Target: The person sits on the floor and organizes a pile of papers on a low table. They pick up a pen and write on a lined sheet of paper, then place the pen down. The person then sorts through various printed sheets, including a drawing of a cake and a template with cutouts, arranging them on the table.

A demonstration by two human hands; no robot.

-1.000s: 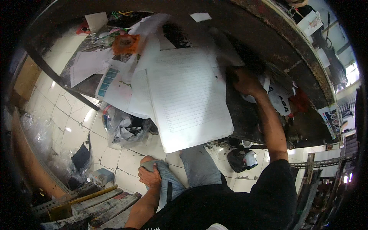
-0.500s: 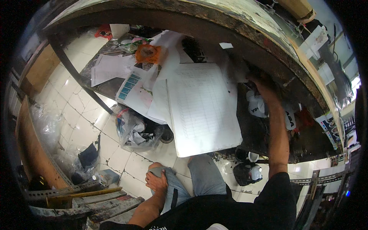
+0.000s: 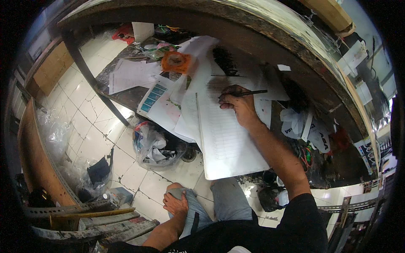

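Note:
Over the upper part of an open ledger with ruled, handwritten rows, my right hand grips a dark pen. The pen's back end points right. Its tip is hidden by my fingers, so I cannot tell whether it touches the page. The ledger lies at a slight tilt on other papers, its near edge hanging past the shelf. My left hand rests on my left knee with its fingers spread, holding nothing.
Loose papers and an orange piece lie left of the ledger. White plastic bags sit to its right. The thick table edge arches above. A clear bag of scraps stands on the tiled floor, and stacked planks lie lower left.
My right hand has come from the dark shelf area at the right to the ledger's page, and a pen now shows in it. My left hand stays on the knee.

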